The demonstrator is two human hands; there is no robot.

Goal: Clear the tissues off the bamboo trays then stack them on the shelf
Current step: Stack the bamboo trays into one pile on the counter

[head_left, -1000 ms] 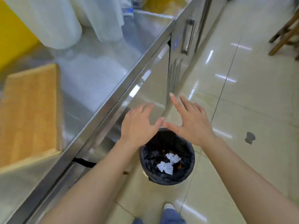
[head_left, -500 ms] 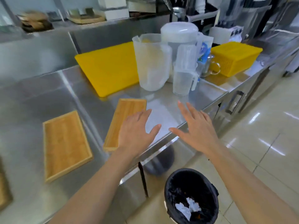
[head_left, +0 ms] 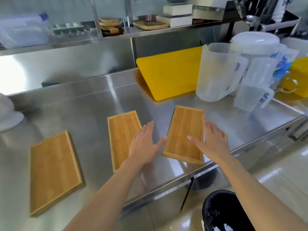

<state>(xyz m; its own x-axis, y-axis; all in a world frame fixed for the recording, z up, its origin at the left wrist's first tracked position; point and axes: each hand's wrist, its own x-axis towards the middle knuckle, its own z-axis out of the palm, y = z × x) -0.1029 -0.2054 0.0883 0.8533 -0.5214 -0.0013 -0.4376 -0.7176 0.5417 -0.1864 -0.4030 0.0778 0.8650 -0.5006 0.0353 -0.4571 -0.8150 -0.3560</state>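
Note:
Three bare bamboo trays lie on the steel counter [head_left: 93, 104]: a left tray [head_left: 53, 170], a middle tray [head_left: 121, 134] and a right tray [head_left: 183, 130]. No tissue shows on any of them. My left hand [head_left: 145, 144] hovers open between the middle and right trays, its thumb tip at the right tray's left edge. My right hand [head_left: 211, 140] is open over the right tray's right side, thumb above the wood. White tissues [head_left: 223, 228] lie in the black bin [head_left: 215, 210] at the bottom right. The steel shelf [head_left: 175, 30] runs above the counter.
A yellow cutting board [head_left: 170, 72] leans at the back. Clear plastic jugs [head_left: 216, 72] and a yellow basket [head_left: 300, 69] crowd the right end. The shelf carries wooden boards [head_left: 150, 25] and white boxes [head_left: 176, 14]. A white object [head_left: 8, 114] sits at the far left.
My view has lifted from the bin on the floor up to the counter. Both open hands have moved from above the bin to either side of the right tray.

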